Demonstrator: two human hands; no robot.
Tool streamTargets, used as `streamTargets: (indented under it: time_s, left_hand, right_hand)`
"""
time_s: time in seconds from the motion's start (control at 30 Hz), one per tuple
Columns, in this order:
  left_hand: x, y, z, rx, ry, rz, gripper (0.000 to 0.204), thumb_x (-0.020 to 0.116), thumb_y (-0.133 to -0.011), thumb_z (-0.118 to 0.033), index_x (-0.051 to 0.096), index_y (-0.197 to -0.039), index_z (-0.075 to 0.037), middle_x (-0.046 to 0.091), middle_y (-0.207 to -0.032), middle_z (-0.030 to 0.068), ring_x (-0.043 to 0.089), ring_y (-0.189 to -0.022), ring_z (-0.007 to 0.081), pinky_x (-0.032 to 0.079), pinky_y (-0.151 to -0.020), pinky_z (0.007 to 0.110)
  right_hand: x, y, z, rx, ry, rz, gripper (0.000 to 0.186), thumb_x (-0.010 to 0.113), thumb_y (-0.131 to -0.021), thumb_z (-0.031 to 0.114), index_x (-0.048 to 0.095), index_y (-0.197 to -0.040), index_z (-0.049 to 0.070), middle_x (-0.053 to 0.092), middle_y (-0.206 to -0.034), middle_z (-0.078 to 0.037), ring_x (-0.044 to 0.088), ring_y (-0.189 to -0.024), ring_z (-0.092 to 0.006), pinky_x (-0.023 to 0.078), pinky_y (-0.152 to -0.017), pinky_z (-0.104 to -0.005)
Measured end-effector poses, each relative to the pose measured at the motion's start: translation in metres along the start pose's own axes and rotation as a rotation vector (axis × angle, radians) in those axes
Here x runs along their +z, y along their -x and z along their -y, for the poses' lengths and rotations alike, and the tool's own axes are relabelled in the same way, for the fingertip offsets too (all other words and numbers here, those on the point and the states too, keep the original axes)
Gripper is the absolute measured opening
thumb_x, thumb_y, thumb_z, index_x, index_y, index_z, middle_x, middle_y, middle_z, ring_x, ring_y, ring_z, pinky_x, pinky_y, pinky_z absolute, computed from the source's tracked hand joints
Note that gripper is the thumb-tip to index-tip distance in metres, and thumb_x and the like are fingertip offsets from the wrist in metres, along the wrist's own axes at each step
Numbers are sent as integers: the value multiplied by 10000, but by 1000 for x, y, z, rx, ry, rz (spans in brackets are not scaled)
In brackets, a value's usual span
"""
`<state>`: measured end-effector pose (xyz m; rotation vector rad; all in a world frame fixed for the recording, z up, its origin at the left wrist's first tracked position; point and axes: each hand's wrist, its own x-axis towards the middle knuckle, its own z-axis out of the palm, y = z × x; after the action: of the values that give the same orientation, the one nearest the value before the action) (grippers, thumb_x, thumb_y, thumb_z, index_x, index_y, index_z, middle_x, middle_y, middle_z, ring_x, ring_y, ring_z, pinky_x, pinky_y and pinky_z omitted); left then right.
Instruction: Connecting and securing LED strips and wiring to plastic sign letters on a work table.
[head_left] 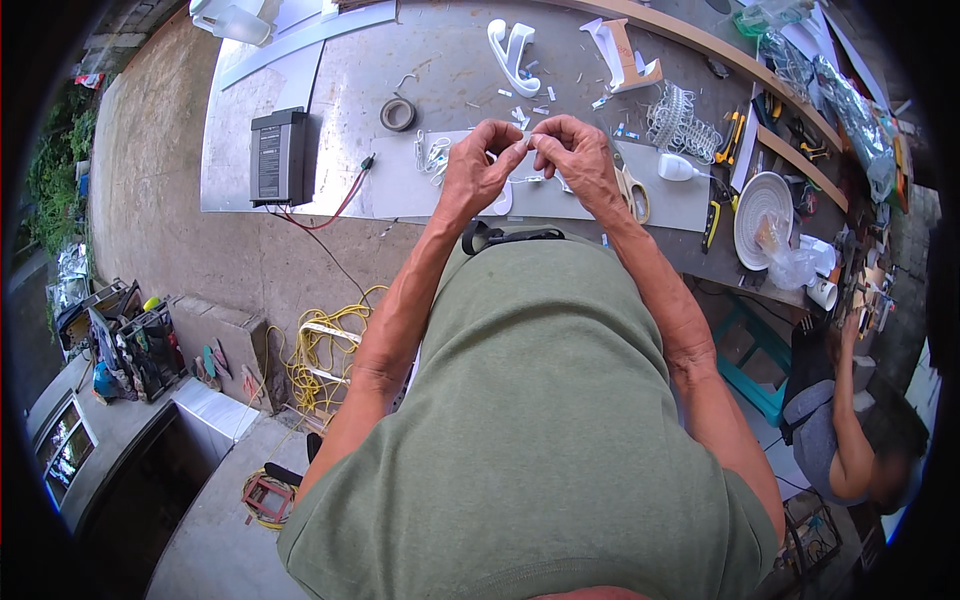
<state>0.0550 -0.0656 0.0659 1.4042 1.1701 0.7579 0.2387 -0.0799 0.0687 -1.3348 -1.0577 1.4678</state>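
Over a pale board at the workbench's near edge, my left hand and my right hand pinch something small, seemingly a thin white wire, between their fingertips. A white wire with a small module runs just below them. Coiled white wires lie left of my hands. Scissors with cream handles lie under my right wrist. Small pale pieces are scattered beyond my fingers, near two white curved shapes.
A grey power unit with red leads and a tape roll lie leftward. Tools, an oval plate and wooden strips crowd the right. A co-worker works at lower right. Yellow cables lie on the floor.
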Motion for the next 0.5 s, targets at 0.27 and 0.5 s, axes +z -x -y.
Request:
streamTargets:
  time_s: [0.27,0.5]
  left_hand:
    - [5,0,2,472,-393,-185,149,765,-824,-55,739,-970,-57,713,-828,105,687,-723,234,525,-637,340]
    - [-8,0,-2,276,-247,-98,104,725,-890,-76,742,-974,-18,733,-781,101,686,-652,139,536,-600,293]
  right_hand:
    - [1,0,-3,16,101,23,102,666,-879,87,697,-890,-10,672,-721,-29,605,-618,-72,489,-550,-250]
    - [4,-6,17,-23,223,126,153,675,-853,123,707,-895,-21,679,-709,-56,603,-616,-83,496,-567,-272]
